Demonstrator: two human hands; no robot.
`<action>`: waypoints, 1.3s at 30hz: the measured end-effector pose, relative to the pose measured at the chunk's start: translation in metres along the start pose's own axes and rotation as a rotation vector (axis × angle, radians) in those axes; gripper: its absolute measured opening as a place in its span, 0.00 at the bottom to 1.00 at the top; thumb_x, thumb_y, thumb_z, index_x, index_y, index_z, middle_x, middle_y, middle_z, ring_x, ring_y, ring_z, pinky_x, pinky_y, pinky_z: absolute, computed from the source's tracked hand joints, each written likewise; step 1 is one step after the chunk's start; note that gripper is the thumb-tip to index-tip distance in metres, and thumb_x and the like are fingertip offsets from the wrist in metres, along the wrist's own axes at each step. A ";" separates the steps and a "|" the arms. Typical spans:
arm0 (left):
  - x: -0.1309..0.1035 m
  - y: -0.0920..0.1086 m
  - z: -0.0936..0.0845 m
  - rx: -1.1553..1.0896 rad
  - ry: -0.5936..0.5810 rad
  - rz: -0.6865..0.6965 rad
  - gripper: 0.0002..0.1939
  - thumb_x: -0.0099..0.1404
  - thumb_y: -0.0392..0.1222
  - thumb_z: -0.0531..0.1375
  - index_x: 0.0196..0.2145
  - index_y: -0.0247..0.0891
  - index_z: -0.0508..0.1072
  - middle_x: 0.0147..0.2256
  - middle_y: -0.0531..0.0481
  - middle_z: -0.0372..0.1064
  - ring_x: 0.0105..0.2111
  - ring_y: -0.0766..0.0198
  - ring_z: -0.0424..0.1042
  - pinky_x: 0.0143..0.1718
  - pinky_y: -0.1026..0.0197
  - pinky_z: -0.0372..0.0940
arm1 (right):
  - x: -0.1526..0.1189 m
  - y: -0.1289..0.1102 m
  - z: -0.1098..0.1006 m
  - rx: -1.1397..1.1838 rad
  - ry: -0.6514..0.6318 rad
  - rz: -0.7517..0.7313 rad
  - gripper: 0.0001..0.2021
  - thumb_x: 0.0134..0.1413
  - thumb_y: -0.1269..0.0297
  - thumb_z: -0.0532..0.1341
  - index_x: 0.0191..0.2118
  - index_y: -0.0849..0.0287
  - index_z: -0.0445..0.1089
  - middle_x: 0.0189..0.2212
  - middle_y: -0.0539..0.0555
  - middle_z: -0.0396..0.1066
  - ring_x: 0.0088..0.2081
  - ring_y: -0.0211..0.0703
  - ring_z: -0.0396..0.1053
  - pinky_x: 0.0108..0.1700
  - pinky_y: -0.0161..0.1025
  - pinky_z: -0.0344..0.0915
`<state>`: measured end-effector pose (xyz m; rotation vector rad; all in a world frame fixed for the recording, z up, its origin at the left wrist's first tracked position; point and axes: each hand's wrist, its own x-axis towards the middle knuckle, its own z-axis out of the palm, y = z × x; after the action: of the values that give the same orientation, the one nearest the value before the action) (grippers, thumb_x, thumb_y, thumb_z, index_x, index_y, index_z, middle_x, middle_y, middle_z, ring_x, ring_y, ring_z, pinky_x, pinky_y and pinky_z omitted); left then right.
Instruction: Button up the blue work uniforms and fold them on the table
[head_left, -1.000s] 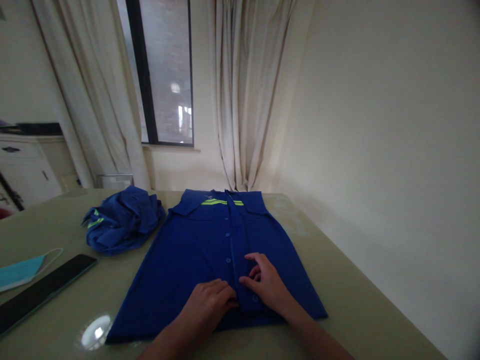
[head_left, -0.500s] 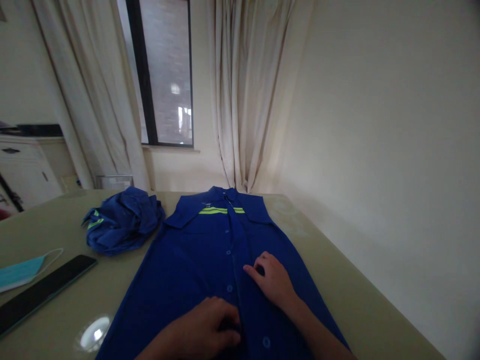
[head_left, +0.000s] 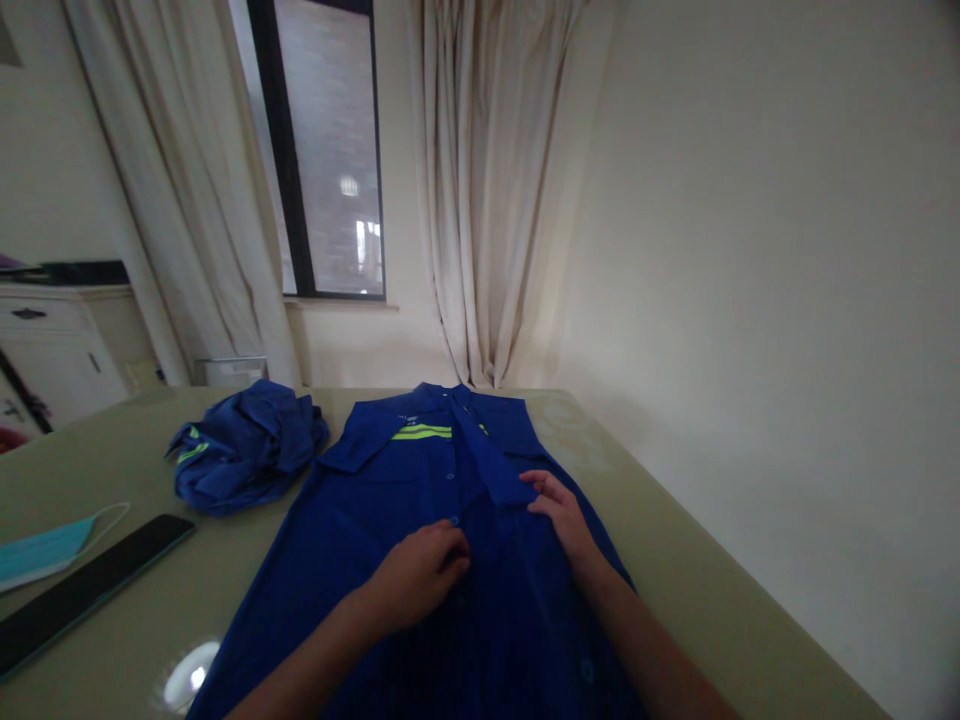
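Note:
A blue work shirt (head_left: pixel 375 520) with yellow-green reflective stripes lies spread on the table, collar at the far end and buttons down its front. My left hand (head_left: pixel 424 570) is closed over its left front edge, just below a button; the fingertips are partly hidden. On the other side, my right hand (head_left: pixel 561 510) pinches the opposite front edge and holds it folded back to the right. Between the hands the front gapes open, showing dark cloth inside.
Left of the shirt lies a crumpled blue garment (head_left: pixel 247 445) with similar stripes. Nearer me are a light-blue face mask (head_left: pixel 45 552) and a long black flat object (head_left: pixel 90 590). The table (head_left: pixel 675 560) meets a wall (head_left: pixel 787 300) on the right; curtains (head_left: pixel 487 200) hang behind.
Both hands have moved farther up the shirt, away from me. The right front edge has been lifted and turned outward, widening the opening between the two fronts.

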<state>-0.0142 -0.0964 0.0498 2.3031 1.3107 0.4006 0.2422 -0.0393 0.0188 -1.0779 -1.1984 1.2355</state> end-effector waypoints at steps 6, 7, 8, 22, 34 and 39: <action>0.064 -0.025 0.011 0.295 0.202 -0.162 0.25 0.70 0.51 0.53 0.60 0.40 0.70 0.64 0.40 0.64 0.62 0.47 0.63 0.61 0.43 0.60 | 0.008 0.001 -0.022 0.140 0.071 0.083 0.17 0.31 0.65 0.61 0.35 0.56 0.70 0.23 0.45 0.66 0.23 0.37 0.60 0.27 0.35 0.54; 0.074 -0.028 0.015 0.312 0.223 -0.205 0.28 0.70 0.54 0.53 0.63 0.41 0.67 0.67 0.40 0.59 0.65 0.45 0.59 0.64 0.40 0.56 | 0.006 0.001 -0.020 0.146 0.052 0.094 0.16 0.31 0.65 0.62 0.34 0.56 0.70 0.21 0.44 0.64 0.22 0.36 0.58 0.26 0.34 0.53; 0.083 -0.032 0.018 0.318 0.236 -0.247 0.31 0.70 0.56 0.53 0.66 0.42 0.64 0.69 0.41 0.55 0.68 0.44 0.55 0.65 0.37 0.52 | 0.003 0.001 -0.017 0.147 0.027 0.105 0.15 0.31 0.65 0.62 0.34 0.55 0.69 0.20 0.43 0.63 0.21 0.35 0.56 0.25 0.34 0.51; 0.095 -0.041 0.023 0.312 0.452 -0.202 0.17 0.76 0.43 0.47 0.43 0.44 0.76 0.46 0.49 0.75 0.48 0.57 0.71 0.53 0.52 0.60 | -0.033 -0.027 0.012 -0.161 -0.359 0.060 0.09 0.52 0.59 0.67 0.36 0.57 0.79 0.24 0.46 0.66 0.25 0.34 0.60 0.28 0.32 0.56; 0.034 -0.031 0.023 0.119 0.098 0.057 0.27 0.66 0.57 0.62 0.60 0.49 0.65 0.51 0.48 0.77 0.51 0.50 0.75 0.50 0.57 0.65 | -0.004 -0.022 -0.036 0.030 0.314 -0.148 0.17 0.46 0.49 0.69 0.32 0.59 0.77 0.20 0.47 0.65 0.19 0.34 0.60 0.21 0.32 0.54; 0.026 -0.017 -0.003 0.326 -0.072 0.144 0.22 0.61 0.30 0.58 0.51 0.47 0.74 0.46 0.47 0.79 0.48 0.51 0.77 0.49 0.55 0.67 | 0.004 -0.003 -0.043 0.115 0.402 -0.002 0.16 0.38 0.50 0.69 0.29 0.59 0.77 0.19 0.46 0.63 0.19 0.33 0.57 0.21 0.32 0.52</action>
<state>-0.0150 -0.0662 0.0443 2.6646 1.2552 0.1558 0.2857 -0.0340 0.0184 -1.1701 -0.8117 1.0115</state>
